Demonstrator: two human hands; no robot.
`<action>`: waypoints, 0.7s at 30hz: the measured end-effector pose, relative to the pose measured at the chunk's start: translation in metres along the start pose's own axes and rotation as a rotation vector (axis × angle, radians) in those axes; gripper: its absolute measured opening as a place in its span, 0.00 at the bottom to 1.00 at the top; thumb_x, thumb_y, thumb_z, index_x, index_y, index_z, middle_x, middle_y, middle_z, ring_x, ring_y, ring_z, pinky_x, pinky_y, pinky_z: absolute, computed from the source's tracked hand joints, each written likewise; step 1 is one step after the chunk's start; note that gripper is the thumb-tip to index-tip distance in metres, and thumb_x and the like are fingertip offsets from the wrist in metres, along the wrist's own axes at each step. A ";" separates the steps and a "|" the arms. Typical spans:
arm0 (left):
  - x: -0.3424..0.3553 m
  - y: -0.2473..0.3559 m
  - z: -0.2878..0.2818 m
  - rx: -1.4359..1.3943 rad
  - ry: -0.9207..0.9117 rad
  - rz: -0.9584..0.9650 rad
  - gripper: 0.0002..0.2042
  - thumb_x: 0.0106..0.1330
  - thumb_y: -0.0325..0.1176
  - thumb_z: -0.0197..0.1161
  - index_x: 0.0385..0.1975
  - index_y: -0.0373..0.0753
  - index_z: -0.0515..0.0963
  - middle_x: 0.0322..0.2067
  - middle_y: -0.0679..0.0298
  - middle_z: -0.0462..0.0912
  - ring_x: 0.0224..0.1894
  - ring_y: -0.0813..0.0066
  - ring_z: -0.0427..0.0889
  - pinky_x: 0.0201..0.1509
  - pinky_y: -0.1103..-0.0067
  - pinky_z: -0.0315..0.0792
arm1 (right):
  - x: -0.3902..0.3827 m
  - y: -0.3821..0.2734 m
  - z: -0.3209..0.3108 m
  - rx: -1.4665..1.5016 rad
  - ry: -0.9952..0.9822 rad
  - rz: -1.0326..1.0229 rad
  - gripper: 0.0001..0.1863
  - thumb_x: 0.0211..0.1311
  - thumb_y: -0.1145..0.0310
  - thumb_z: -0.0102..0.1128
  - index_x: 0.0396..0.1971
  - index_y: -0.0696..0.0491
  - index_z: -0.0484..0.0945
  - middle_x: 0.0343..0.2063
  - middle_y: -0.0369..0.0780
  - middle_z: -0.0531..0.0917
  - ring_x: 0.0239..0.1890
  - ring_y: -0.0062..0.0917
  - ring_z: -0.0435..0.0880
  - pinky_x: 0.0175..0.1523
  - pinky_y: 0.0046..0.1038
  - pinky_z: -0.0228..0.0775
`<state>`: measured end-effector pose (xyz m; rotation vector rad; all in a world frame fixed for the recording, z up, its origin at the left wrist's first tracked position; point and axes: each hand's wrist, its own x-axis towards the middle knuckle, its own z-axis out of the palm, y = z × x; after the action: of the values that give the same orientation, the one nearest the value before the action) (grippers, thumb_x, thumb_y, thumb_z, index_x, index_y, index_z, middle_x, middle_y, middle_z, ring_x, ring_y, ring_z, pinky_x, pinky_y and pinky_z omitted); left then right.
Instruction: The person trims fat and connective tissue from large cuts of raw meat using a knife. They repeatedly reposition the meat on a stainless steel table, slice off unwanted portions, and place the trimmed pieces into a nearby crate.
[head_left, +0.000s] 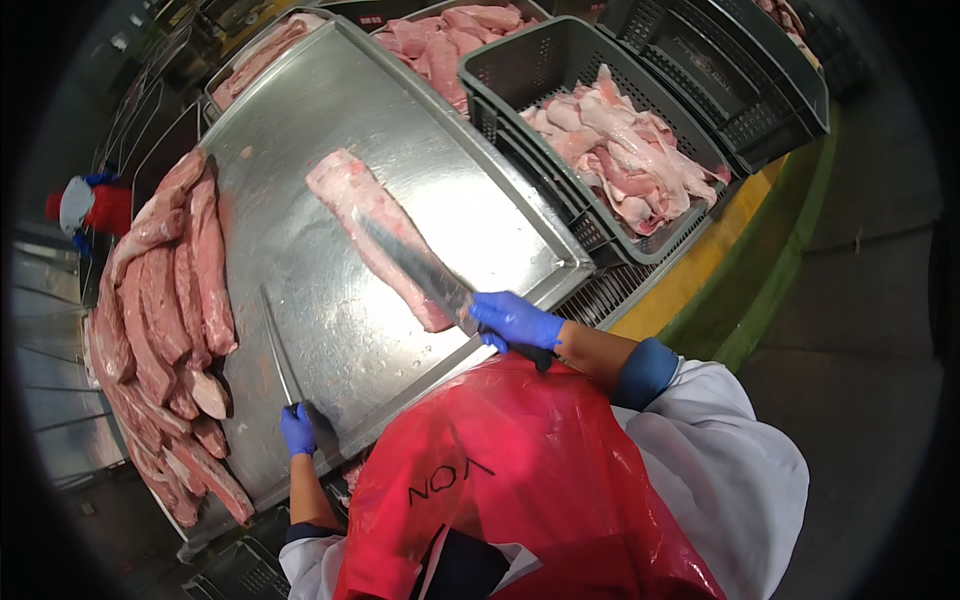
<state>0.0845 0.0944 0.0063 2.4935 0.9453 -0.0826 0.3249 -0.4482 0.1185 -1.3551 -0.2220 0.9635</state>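
Meat strip (pixel 373 248) lies left of right grip (pixel 517 319), clasping knife (pixel 428 270); left grip (pixel 298 430) clasps rod (pixel 278 347).

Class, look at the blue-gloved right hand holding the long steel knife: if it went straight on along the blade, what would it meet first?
Probably the long, pale pink meat strip on the shiny metal table; how high the right hand sits is unclear.
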 end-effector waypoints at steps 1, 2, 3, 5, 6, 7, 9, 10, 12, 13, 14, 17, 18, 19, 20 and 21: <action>0.008 -0.010 0.007 0.048 0.039 0.005 0.14 0.71 0.38 0.61 0.45 0.33 0.79 0.37 0.46 0.85 0.39 0.52 0.86 0.46 0.66 0.77 | -0.003 -0.006 -0.012 0.112 0.099 -0.048 0.17 0.80 0.57 0.46 0.50 0.53 0.77 0.25 0.37 0.80 0.20 0.16 0.75 0.24 0.21 0.69; 0.015 0.007 0.008 0.210 -0.004 -0.057 0.15 0.70 0.39 0.62 0.46 0.33 0.79 0.38 0.45 0.85 0.40 0.50 0.85 0.47 0.64 0.77 | -0.011 -0.014 -0.028 0.151 0.182 -0.053 0.16 0.80 0.58 0.46 0.50 0.53 0.77 0.26 0.37 0.80 0.20 0.16 0.75 0.24 0.20 0.69; 0.020 0.027 -0.002 0.378 -0.043 -0.116 0.16 0.69 0.39 0.63 0.47 0.33 0.79 0.39 0.45 0.85 0.41 0.49 0.85 0.47 0.62 0.77 | -0.021 -0.018 -0.045 0.194 0.266 -0.060 0.15 0.80 0.60 0.46 0.50 0.54 0.76 0.27 0.37 0.80 0.20 0.16 0.75 0.23 0.20 0.69; 0.026 0.119 -0.030 0.623 -0.029 -0.074 0.19 0.66 0.40 0.65 0.50 0.32 0.79 0.43 0.44 0.84 0.44 0.46 0.84 0.51 0.58 0.76 | -0.047 -0.010 -0.073 0.167 0.448 -0.366 0.16 0.80 0.59 0.46 0.53 0.55 0.74 0.20 0.38 0.77 0.13 0.18 0.72 0.20 0.20 0.67; 0.034 0.172 -0.035 0.693 0.021 0.006 0.22 0.64 0.41 0.67 0.51 0.32 0.78 0.46 0.43 0.84 0.47 0.45 0.83 0.54 0.57 0.75 | -0.067 -0.026 -0.082 0.231 0.551 -0.320 0.15 0.79 0.59 0.47 0.51 0.54 0.74 0.21 0.39 0.78 0.14 0.19 0.73 0.20 0.20 0.67; 0.058 0.168 -0.011 0.670 0.246 0.308 0.24 0.62 0.39 0.68 0.55 0.31 0.77 0.47 0.42 0.82 0.51 0.45 0.81 0.58 0.59 0.73 | -0.090 -0.051 -0.089 0.294 0.634 -0.275 0.13 0.78 0.59 0.49 0.49 0.53 0.74 0.22 0.39 0.78 0.15 0.19 0.73 0.20 0.20 0.67; 0.068 0.330 0.027 0.341 0.206 0.770 0.17 0.66 0.35 0.64 0.49 0.30 0.79 0.44 0.45 0.83 0.50 0.44 0.80 0.58 0.59 0.72 | -0.132 -0.071 -0.109 0.420 0.844 -0.263 0.11 0.76 0.59 0.51 0.45 0.51 0.74 0.22 0.38 0.78 0.17 0.21 0.75 0.20 0.21 0.67; 0.053 0.416 0.049 0.042 0.035 0.897 0.11 0.64 0.33 0.64 0.42 0.33 0.81 0.41 0.48 0.83 0.45 0.46 0.81 0.54 0.60 0.73 | -0.149 -0.075 -0.119 0.415 0.940 -0.318 0.11 0.76 0.59 0.51 0.44 0.51 0.74 0.22 0.38 0.78 0.18 0.21 0.75 0.20 0.22 0.67; 0.008 0.544 0.115 -0.067 0.091 1.450 0.03 0.61 0.29 0.59 0.29 0.40 0.79 0.29 0.56 0.79 0.35 0.54 0.79 0.43 0.63 0.74 | -0.174 -0.077 -0.133 0.504 1.137 -0.404 0.10 0.76 0.58 0.52 0.44 0.49 0.74 0.22 0.37 0.77 0.19 0.22 0.76 0.20 0.23 0.67; -0.028 0.605 0.136 -0.295 -0.201 1.456 0.05 0.63 0.29 0.57 0.31 0.41 0.80 0.30 0.56 0.80 0.35 0.54 0.80 0.42 0.63 0.75 | -0.186 -0.072 -0.139 0.605 1.249 -0.433 0.10 0.76 0.58 0.52 0.44 0.48 0.74 0.23 0.37 0.77 0.19 0.22 0.76 0.20 0.23 0.67; -0.063 0.658 0.151 -0.163 -0.321 1.518 0.06 0.67 0.31 0.58 0.36 0.40 0.81 0.30 0.53 0.82 0.34 0.51 0.82 0.39 0.64 0.76 | -0.203 -0.063 -0.141 0.586 1.253 -0.456 0.12 0.77 0.58 0.51 0.43 0.51 0.73 0.29 0.36 0.76 0.25 0.22 0.78 0.21 0.22 0.67; -0.111 0.743 0.229 -0.011 -0.314 1.544 0.09 0.61 0.36 0.60 0.37 0.44 0.84 0.30 0.52 0.84 0.36 0.53 0.85 0.40 0.64 0.78 | -0.232 -0.055 -0.125 0.463 1.360 -0.479 0.12 0.77 0.57 0.50 0.42 0.51 0.74 0.20 0.36 0.75 0.18 0.22 0.74 0.20 0.23 0.64; -0.115 0.759 0.246 0.121 -0.303 1.541 0.09 0.61 0.36 0.61 0.37 0.44 0.84 0.30 0.52 0.84 0.37 0.53 0.85 0.41 0.64 0.78 | -0.245 -0.049 -0.118 0.450 1.389 -0.462 0.12 0.77 0.57 0.50 0.42 0.51 0.74 0.18 0.36 0.74 0.16 0.21 0.73 0.20 0.23 0.64; -0.111 0.768 0.257 0.268 -0.263 1.505 0.09 0.61 0.36 0.61 0.38 0.44 0.84 0.31 0.52 0.85 0.38 0.52 0.85 0.42 0.64 0.79 | -0.254 -0.050 -0.114 0.542 1.390 -0.402 0.13 0.78 0.57 0.49 0.42 0.51 0.75 0.17 0.36 0.74 0.15 0.21 0.72 0.19 0.22 0.63; -0.112 0.778 0.271 0.408 -0.246 1.491 0.09 0.61 0.36 0.61 0.38 0.44 0.84 0.32 0.52 0.85 0.39 0.52 0.86 0.44 0.63 0.79 | -0.264 -0.045 -0.108 0.641 1.424 -0.338 0.13 0.78 0.57 0.49 0.42 0.51 0.76 0.16 0.36 0.73 0.14 0.21 0.71 0.19 0.22 0.62; -0.113 0.786 0.276 0.386 -0.271 1.536 0.09 0.62 0.36 0.61 0.38 0.43 0.84 0.32 0.52 0.85 0.39 0.51 0.86 0.44 0.63 0.79 | -0.272 -0.035 -0.101 0.661 1.473 -0.329 0.13 0.78 0.58 0.48 0.42 0.51 0.76 0.16 0.36 0.74 0.13 0.20 0.71 0.18 0.22 0.62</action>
<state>0.5312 -0.6107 0.1047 2.7243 -1.2637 -0.0887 0.2388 -0.7056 0.2276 -1.0399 0.8915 -0.3763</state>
